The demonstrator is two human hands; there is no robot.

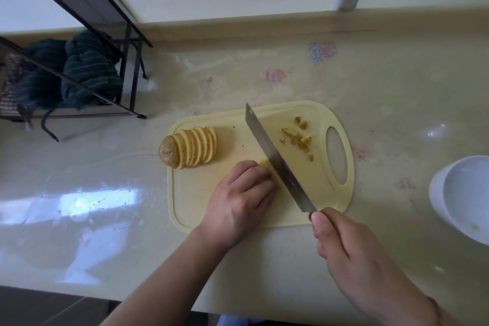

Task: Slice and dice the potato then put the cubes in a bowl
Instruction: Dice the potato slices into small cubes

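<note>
A dark striped cloth (79,74) lies bunched under a black wire rack (129,61).

Soft, even daylight fills the scene, rather dim and slightly washed out. A bright glare patch lies on the glossy countertop (87,201) at eight o'clock, a smaller glint at three o'clock. Shadows are faint and diffuse. Wide-angle distortion bends straight edges towards the borders; detail is mildly soft throughout.

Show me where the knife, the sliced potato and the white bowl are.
knife (275,161): head view, middle of the blade.
sliced potato (191,149): head view, middle of the fanned slices.
white bowl (465,193): head view, inner wall.
</note>
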